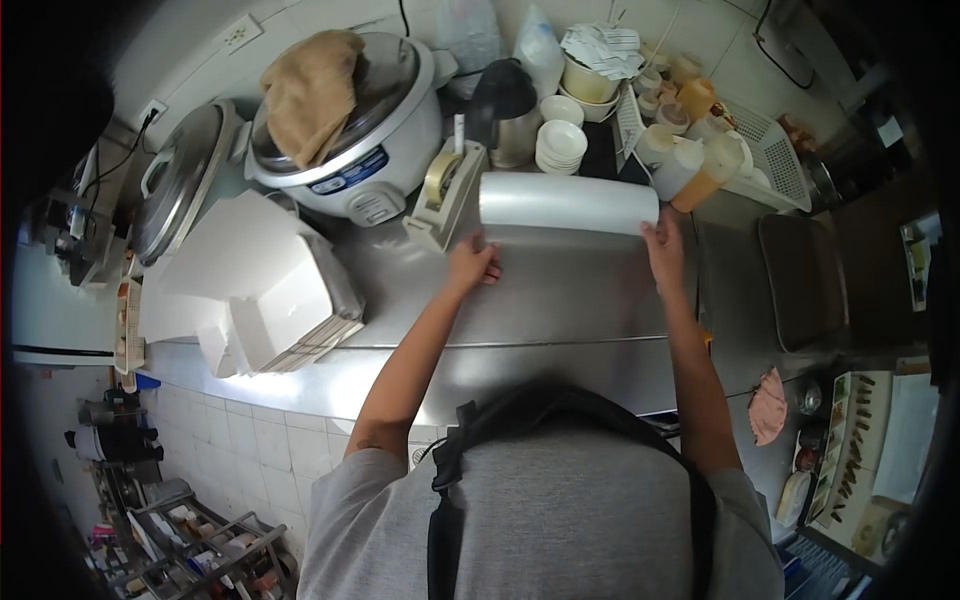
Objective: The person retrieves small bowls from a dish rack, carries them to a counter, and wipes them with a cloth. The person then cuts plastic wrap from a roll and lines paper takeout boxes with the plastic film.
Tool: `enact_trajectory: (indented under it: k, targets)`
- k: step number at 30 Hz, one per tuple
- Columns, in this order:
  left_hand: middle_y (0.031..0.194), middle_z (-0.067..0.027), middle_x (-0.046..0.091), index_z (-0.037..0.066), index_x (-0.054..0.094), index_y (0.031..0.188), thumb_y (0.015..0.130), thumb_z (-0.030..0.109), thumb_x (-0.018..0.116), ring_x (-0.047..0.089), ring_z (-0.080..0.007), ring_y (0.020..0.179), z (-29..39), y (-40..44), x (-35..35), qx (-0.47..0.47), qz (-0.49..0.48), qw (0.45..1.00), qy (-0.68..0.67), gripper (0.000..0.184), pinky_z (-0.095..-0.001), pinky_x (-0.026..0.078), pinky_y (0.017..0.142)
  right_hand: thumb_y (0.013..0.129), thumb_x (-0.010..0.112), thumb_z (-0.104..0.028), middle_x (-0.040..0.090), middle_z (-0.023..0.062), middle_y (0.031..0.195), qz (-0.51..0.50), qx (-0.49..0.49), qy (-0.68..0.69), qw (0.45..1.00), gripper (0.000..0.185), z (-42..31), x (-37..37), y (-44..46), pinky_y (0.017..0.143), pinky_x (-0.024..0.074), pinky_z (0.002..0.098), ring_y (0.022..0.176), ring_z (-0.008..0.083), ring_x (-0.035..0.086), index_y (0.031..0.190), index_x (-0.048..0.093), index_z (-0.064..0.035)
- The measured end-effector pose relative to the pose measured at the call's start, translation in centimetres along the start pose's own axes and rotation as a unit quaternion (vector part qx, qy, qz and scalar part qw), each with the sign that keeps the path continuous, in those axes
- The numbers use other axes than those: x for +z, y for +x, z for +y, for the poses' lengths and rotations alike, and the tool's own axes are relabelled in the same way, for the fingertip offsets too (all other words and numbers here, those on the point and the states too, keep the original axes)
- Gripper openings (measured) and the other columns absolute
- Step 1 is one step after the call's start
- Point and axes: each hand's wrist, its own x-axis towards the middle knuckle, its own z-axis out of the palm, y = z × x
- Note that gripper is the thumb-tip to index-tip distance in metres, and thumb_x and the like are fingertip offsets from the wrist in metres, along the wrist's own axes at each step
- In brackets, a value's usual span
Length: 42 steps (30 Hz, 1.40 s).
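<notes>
A white, shiny roll of plastic (570, 203) lies crosswise on the steel counter, near the back. My right hand (663, 250) is at its right end, with the fingertips closed on the roll's lower edge. Just below the roll's left end is my left hand (474, 264), its fingers curled in. Whether anything thin sits in those fingers cannot be made out. Beside the left hand stands a tape dispenser (447, 195) with a yellowish roll of tape.
Stacked white paper trays (265, 300) stand at the left, in front of a rice cooker (345, 150) with a brown cloth (312, 95) on its lid. Behind the roll are small white bowls (561, 148). Sauce bottles (708, 165) and a white basket (775, 150) stand at the back right.
</notes>
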Motion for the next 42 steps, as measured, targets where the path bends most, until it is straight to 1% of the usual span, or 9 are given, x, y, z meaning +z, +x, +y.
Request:
enact_trajectory:
  k: [2, 5, 8, 20, 23, 25, 29, 35, 42]
  targets:
    - [0.085, -0.0107, 0.066, -0.002, 0.042, 0.132, 0.090, 0.024, 0.063, 0.065, -0.0172, 0.058, 0.5, 1.3, 0.4, -0.022, 0.027, 0.997, -0.069, 0.054, -0.0306, 0.056, 0.050, 0.093, 0.059, -0.042, 0.063, 0.0094, 0.107, -0.136, 0.065, 0.007, 0.989, 0.053, -1.8, -0.8, 1.0, 0.092, 0.0420, 0.0315, 0.101, 0.0203, 0.057, 0.125, 0.055, -0.0002]
    - [0.084, -0.0098, 0.069, 0.001, 0.054, 0.117, 0.090, 0.024, 0.063, 0.066, -0.0172, 0.060, 0.9, 3.2, -0.2, -0.060, 0.041, 0.990, -0.122, 0.037, -0.0293, 0.057, 0.053, 0.094, 0.055, -0.047, 0.063, 0.0083, 0.110, -0.170, 0.063, 0.087, 0.980, 0.055, -1.3, -0.1, 2.1, 0.093, 0.0402, 0.0295, 0.101, 0.0166, 0.056, 0.120, 0.058, 0.0011]
    - [0.085, -0.0072, 0.069, 0.004, 0.062, 0.104, 0.089, 0.027, 0.066, 0.066, -0.0148, 0.064, 1.8, 3.9, 0.0, -0.112, 0.027, 0.985, -0.125, 0.027, -0.0257, 0.057, 0.057, 0.095, 0.053, -0.050, 0.063, 0.0066, 0.106, -0.181, 0.057, 0.145, 0.971, 0.057, -1.3, 0.4, 3.5, 0.092, 0.0395, 0.0285, 0.100, 0.0153, 0.055, 0.118, 0.058, 0.0014]
    - [0.095, -0.0050, 0.069, 0.006, 0.064, 0.099, 0.090, 0.022, 0.062, 0.066, -0.0119, 0.080, 0.8, -2.3, 0.1, -0.124, 0.014, 0.970, -0.210, 0.018, -0.0235, 0.053, 0.065, 0.092, 0.055, -0.053, 0.061, 0.0112, 0.110, -0.159, 0.192, 0.152, 0.956, 0.063, -1.6, -0.1, 6.2, 0.092, 0.0403, 0.0306, 0.104, 0.0202, 0.054, 0.116, 0.059, 0.0057]
    - [0.103, -0.0066, 0.068, 0.005, 0.065, 0.100, 0.092, 0.025, 0.058, 0.065, -0.0131, 0.088, 1.7, -4.4, 0.3, -0.083, -0.002, 0.977, -0.198, 0.022, -0.0261, 0.053, 0.072, 0.087, 0.065, -0.043, 0.057, 0.0141, 0.119, 0.031, -0.024, -0.019, 0.999, 0.057, -3.1, -0.7, 3.4, 0.096, 0.0403, 0.0367, 0.112, 0.0284, 0.053, 0.120, 0.057, 0.0032]
    - [0.104, -0.0069, 0.068, 0.007, 0.064, 0.099, 0.091, 0.023, 0.059, 0.065, -0.0154, 0.093, 2.6, -5.1, 0.2, -0.060, 0.002, 0.977, -0.206, 0.019, -0.0278, 0.053, 0.076, 0.077, 0.076, -0.031, 0.053, 0.0163, 0.126, 0.026, -0.205, -0.145, 0.968, 0.061, -7.4, -1.6, 0.0, 0.100, 0.0380, 0.0427, 0.120, 0.0348, 0.048, 0.127, 0.054, -0.0036]
    - [0.106, -0.0073, 0.068, 0.007, 0.066, 0.096, 0.090, 0.023, 0.059, 0.064, -0.0158, 0.097, 3.5, -5.4, -0.1, -0.017, 0.005, 0.980, -0.197, 0.018, -0.0294, 0.051, 0.079, 0.067, 0.080, -0.022, 0.056, 0.0103, 0.118, -0.237, -0.463, -0.157, 0.839, 0.062, -12.1, 0.7, -3.8, 0.102, 0.0342, 0.0443, 0.113, 0.0298, 0.050, 0.124, 0.057, -0.0124]
    - [0.099, -0.0041, 0.067, 0.009, 0.060, 0.089, 0.092, 0.019, 0.058, 0.063, -0.0159, 0.098, 2.2, -4.6, -2.7, 0.076, -0.012, 0.983, -0.167, 0.010, -0.0342, 0.048, 0.094, 0.068, 0.076, -0.016, 0.064, 0.0026, 0.086, -0.333, -0.476, -0.187, 0.792, 0.028, -8.7, 4.3, 0.2, 0.093, 0.0367, 0.0400, 0.096, 0.0232, 0.056, 0.094, 0.067, -0.0144]
    - [0.097, -0.0022, 0.066, 0.011, 0.058, 0.090, 0.092, 0.018, 0.058, 0.062, -0.0142, 0.097, 1.6, -5.8, -2.2, 0.086, -0.007, 0.973, -0.215, 0.007, -0.0351, 0.046, 0.097, 0.069, 0.077, -0.016, 0.061, 0.0032, 0.067, -0.335, -0.364, -0.204, 0.845, 0.013, -7.6, -3.5, 2.1, 0.075, 0.0402, 0.0349, 0.067, 0.0215, 0.056, 0.072, 0.065, -0.0103]
